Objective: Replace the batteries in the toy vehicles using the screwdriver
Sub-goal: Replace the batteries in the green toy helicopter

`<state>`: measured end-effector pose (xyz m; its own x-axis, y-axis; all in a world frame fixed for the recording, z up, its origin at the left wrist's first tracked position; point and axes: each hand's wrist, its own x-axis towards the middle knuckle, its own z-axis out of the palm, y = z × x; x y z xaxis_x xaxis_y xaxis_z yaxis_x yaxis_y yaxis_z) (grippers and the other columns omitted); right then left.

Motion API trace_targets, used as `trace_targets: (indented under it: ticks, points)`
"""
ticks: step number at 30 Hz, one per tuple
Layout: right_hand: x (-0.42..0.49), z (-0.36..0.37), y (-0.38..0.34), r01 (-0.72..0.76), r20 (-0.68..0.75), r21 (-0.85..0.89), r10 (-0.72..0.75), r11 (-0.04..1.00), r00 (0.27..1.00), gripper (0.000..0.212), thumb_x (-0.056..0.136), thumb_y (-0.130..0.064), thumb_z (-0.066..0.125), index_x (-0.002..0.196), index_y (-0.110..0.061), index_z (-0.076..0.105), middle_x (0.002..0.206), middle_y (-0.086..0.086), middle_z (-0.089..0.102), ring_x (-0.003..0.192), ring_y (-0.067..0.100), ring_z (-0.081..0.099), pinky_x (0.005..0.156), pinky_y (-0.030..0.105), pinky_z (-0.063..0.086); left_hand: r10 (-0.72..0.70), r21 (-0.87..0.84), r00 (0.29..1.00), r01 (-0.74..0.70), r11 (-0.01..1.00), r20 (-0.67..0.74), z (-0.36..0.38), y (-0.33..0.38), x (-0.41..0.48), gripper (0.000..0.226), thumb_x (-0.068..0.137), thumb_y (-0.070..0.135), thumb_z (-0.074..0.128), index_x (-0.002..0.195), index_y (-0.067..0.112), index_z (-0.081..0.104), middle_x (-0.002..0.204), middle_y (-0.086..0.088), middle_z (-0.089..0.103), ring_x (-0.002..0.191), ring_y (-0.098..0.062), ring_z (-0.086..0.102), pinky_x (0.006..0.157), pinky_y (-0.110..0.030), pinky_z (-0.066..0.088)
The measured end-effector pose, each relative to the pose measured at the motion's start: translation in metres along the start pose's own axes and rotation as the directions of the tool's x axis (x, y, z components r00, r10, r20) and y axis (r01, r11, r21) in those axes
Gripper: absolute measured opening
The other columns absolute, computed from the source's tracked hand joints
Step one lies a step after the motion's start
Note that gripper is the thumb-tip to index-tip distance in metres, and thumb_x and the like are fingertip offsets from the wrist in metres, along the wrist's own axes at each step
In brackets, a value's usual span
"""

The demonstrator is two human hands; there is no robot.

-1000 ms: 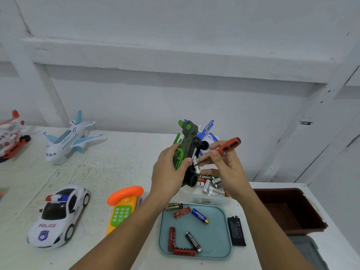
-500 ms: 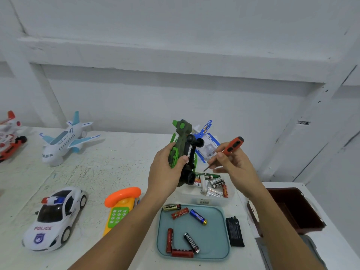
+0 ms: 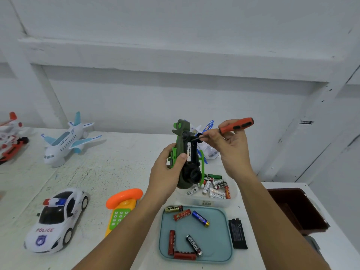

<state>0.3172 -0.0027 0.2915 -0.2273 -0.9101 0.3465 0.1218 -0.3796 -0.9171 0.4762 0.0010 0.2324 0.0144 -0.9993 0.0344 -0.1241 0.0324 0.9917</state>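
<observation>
Toy vehicle of dark and bright green plastic (image 3: 183, 147), stood on end in mid-air above the white table (image 3: 116, 162), with its black underside turned toward us. The left hand (image 3: 167, 172) grasps its body from the left, the thumb laid across the front edge. A white lettered strip runs along the black underside.

The right hand (image 3: 231, 151) pinches an orange-handled screwdriver with black grip inserts (image 3: 236, 125), handle pointing up and to the right. We see the dark shaft reach the underside beside the upper wheel; we cannot tell whether the tip sits in a screw.

Below the toy stands a clear plastic tub (image 3: 231, 199) holding a heap of batteries. In front of the tub lies a teal rounded tray (image 3: 218, 248) with six loose cylindrical batteries (image 3: 200, 221), red, black and blue. A flat black rectangular cover (image 3: 237, 233) lies just right of the tray, and a brown bin (image 3: 296, 211) stands farther right.

On the left of the table we note a white police car (image 3: 56, 219), an orange and yellow toy telephone (image 3: 122, 207) and a white airliner with pale blue wings (image 3: 66, 143). Another white and blue toy plane (image 3: 208, 151) lies behind the held vehicle.
</observation>
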Motion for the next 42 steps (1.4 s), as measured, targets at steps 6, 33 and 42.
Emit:
trace_targets:
  ticks: [6,33,42]
  points:
    - [0.001,0.002,0.003,-0.025,-0.002,-0.103,0.025,0.994,1.000,0.017,0.091,-0.007,0.062,0.089,-0.020,0.050,0.086,0.011,0.070,0.085,0.029,0.073,0.091,0.041,0.054,-0.019,-0.040,1.000,0.020,0.999,0.016,-0.001,0.000,-0.001,0.023,0.095,0.039,0.062,0.115,0.049,0.058,0.115,0.016,0.065,0.089,-0.017,0.072,0.081,-0.048,0.060]
    - [0.017,-0.034,-0.009,-0.238,0.110,-0.175,0.260,0.955,0.959,0.018,0.094,0.003,0.054,0.090,-0.011,0.043,0.071,0.013,0.066,0.065,0.033,0.065,0.074,0.049,0.058,0.074,0.098,0.997,-0.077,0.992,0.032,0.001,-0.004,-0.002,0.044,0.094,0.038,0.062,0.137,0.034,0.052,0.117,0.015,0.056,0.112,-0.016,0.058,0.099,-0.044,0.051]
    - [0.004,-0.030,-0.005,-0.155,0.009,-0.152,0.159,0.976,0.987,0.016,0.092,-0.002,0.060,0.091,-0.012,0.049,0.084,0.016,0.064,0.067,0.031,0.071,0.075,0.043,0.058,0.033,0.010,0.999,-0.033,0.999,0.008,0.002,-0.006,0.001,0.040,0.092,0.040,0.065,0.131,0.037,0.057,0.120,0.017,0.062,0.107,-0.019,0.066,0.095,-0.047,0.054]
